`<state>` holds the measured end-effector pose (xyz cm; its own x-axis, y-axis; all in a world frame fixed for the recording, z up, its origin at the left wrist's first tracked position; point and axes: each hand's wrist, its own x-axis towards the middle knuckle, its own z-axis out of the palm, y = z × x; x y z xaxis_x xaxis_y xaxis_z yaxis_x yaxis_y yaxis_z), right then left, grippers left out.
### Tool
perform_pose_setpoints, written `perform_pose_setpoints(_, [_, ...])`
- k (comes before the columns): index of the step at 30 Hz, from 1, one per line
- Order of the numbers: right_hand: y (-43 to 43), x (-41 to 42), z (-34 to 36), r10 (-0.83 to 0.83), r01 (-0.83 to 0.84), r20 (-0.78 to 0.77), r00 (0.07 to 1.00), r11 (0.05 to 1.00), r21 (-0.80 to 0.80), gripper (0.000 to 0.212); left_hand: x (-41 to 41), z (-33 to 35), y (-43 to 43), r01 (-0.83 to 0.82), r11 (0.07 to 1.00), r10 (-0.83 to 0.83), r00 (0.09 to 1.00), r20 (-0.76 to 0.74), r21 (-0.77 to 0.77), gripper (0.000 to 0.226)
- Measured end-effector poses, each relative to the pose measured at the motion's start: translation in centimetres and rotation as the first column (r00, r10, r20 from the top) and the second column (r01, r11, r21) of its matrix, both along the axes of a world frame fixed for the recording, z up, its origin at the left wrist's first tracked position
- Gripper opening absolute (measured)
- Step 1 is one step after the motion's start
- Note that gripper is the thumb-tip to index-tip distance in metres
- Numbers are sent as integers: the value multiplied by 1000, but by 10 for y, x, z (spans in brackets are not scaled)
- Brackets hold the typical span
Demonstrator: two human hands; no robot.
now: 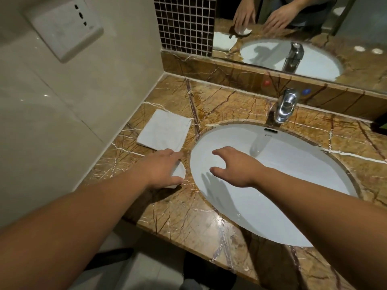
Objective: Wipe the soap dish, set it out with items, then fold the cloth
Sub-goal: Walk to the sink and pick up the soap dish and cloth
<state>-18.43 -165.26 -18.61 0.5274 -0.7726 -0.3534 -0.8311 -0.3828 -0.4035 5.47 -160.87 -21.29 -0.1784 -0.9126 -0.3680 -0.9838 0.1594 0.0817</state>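
A white soap dish [178, 173] lies on the brown marble counter [219, 101], just left of the basin. My left hand [163, 168] rests on top of it, fingers wrapped over its rim, so most of the dish is hidden. A folded white cloth [164, 130] sits flat on the counter beyond that hand, near the wall. My right hand [232, 166] hovers over the left part of the white basin [293, 174], fingers spread and holding nothing.
A chrome tap [284, 106] stands behind the basin. A mirror [303, 28] runs along the back and reflects both hands and the dish. A tiled wall with a socket [65, 28] closes the left side. The counter's front edge runs below my forearms.
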Motion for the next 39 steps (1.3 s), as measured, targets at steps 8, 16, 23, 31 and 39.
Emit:
perform_pose_setpoints(8, [5, 7, -9, 26, -26, 0, 1000, 999, 31, 66, 15, -17, 17, -82, 996, 80, 995, 51, 24, 108])
perform_pose_setpoints(16, [7, 8, -11, 34, -34, -10, 999, 999, 30, 66, 10, -23, 16, -83, 996, 83, 995, 47, -16, 109])
perform_pose_setpoints(23, [7, 6, -14, 21, -21, -17, 1000, 1000, 19, 65, 10, -28, 14, -81, 996, 82, 996, 34, -35, 108])
perform_pose_setpoints(31, [8, 3, -16, -1, 1, -13, 1000, 999, 44, 65, 10, -34, 10, -67, 997, 67, 998, 14, -45, 111])
perform_pose_setpoints(39, [9, -22, -8, -73, 73, -6, 997, 997, 24, 64, -20, -14, -14, 42, 998, -46, 995, -88, -54, 107])
